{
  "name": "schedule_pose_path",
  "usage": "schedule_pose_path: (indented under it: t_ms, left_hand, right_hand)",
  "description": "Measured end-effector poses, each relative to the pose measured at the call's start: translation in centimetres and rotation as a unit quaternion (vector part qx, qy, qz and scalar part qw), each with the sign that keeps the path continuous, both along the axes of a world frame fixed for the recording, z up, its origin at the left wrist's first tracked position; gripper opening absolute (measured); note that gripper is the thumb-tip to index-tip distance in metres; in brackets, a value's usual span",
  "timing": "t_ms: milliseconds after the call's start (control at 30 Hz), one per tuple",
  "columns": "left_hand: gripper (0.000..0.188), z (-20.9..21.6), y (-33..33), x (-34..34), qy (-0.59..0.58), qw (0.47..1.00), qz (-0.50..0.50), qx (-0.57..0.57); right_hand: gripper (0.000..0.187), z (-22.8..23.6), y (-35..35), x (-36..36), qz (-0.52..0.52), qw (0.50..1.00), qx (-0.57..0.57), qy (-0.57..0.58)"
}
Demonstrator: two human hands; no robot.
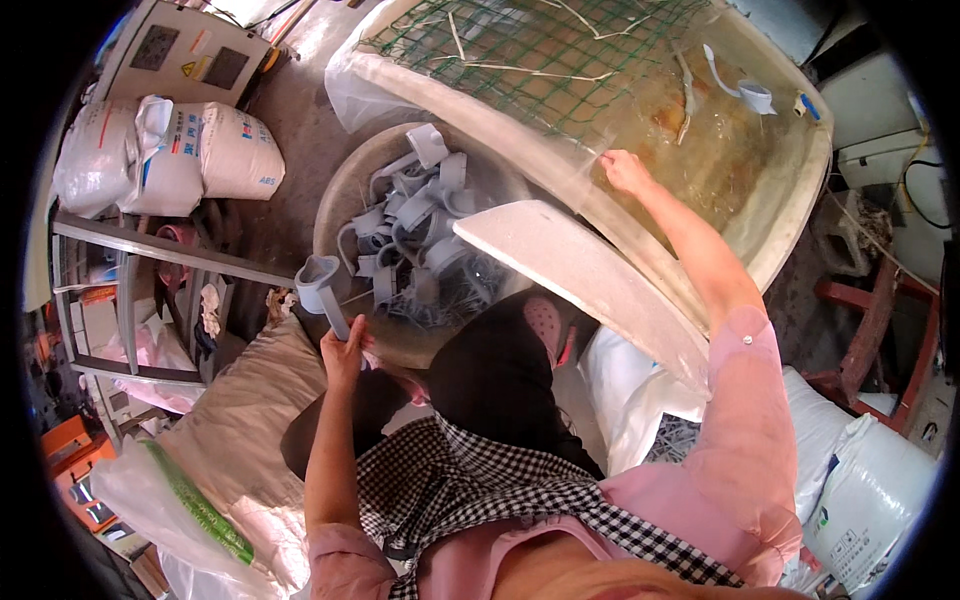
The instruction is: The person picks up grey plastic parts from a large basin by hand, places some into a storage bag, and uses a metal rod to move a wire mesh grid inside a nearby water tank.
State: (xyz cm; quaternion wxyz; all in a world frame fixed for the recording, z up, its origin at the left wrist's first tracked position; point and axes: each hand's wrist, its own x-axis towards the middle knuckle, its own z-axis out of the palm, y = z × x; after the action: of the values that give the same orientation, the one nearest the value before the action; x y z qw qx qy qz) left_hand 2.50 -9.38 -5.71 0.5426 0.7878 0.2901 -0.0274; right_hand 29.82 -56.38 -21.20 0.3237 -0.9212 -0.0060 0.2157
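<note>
My left hand (346, 352) is closed around the handle of a grey plastic piece with a cup-like head (317, 284), which points up beside the round tub (330, 205). In that tub lies a heap of similar grey pieces (415, 215), with thin clear plastic sticks (440, 305) below them. My right hand (625, 172) reaches over the near rim of a large pale water tub (545, 145). Its fingers are pinched together; what they hold, if anything, is too small to make out. Another grey long-handled piece (755, 97) lies in the water tub at the far right.
Green netting (540, 65) with white strips spans the water tub's left part. A pale board (590, 270) leans between the tubs. Full white sacks (240, 150) and a metal frame (170, 245) stand left, more sacks (865, 500) right. A red frame (860, 340) is at the far right.
</note>
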Motion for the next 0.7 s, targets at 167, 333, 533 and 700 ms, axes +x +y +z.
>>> schedule_pose_path:
  t_ms: [167, 333, 533, 700]
  left_hand:
    - [0.025, -0.3, 0.4, -0.5, 0.012, 0.999, 0.0, 0.035]
    - [0.026, -0.3, 0.4, -0.9, 0.019, 1.0, -0.002, 0.023]
    - [0.023, -0.3, -0.8, 0.2, 0.004, 1.0, 0.006, -0.017]
    - [0.026, -0.3, -0.2, -0.3, 0.027, 0.999, -0.002, 0.03]
  right_hand:
    - [0.032, -0.3, -1.7, 1.2, 0.011, 0.996, 0.017, 0.083]
    - [0.033, 3.9, -3.9, -0.2, -0.042, 0.94, 0.148, 0.305]
    - [0.037, 1.7, -5.5, -3.1, -0.109, 0.874, 0.293, 0.371]
    - [0.035, 1.7, -1.2, -3.6, -0.188, 0.918, 0.236, 0.256]
